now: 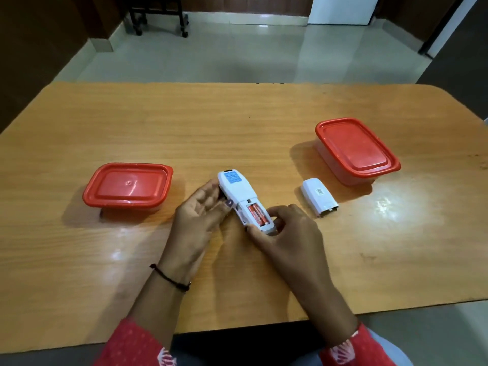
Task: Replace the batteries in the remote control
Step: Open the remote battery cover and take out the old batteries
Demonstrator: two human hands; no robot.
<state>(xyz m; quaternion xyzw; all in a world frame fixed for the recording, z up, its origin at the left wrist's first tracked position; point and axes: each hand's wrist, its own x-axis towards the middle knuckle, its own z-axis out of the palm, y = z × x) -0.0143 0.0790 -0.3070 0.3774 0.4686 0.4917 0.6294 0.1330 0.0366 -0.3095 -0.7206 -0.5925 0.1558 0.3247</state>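
A white remote control (237, 188) lies face down at the middle of the table, its battery bay uncovered. Two red batteries (257, 213) sit side by side in the bay. My left hand (203, 215) cups the remote's left side, with fingers under its body. My right hand (287, 228) pinches the remote's near end, thumb and forefinger at the bay's lower edge. The white battery cover (318, 196) rests on the table to the right, apart from both hands.
Two clear boxes with red lids stand on the wooden table (237, 122): one at the left (128, 184), one at the back right (356, 149). Beyond the far table edge are a tiled floor and a dark chair on castors (158, 14).
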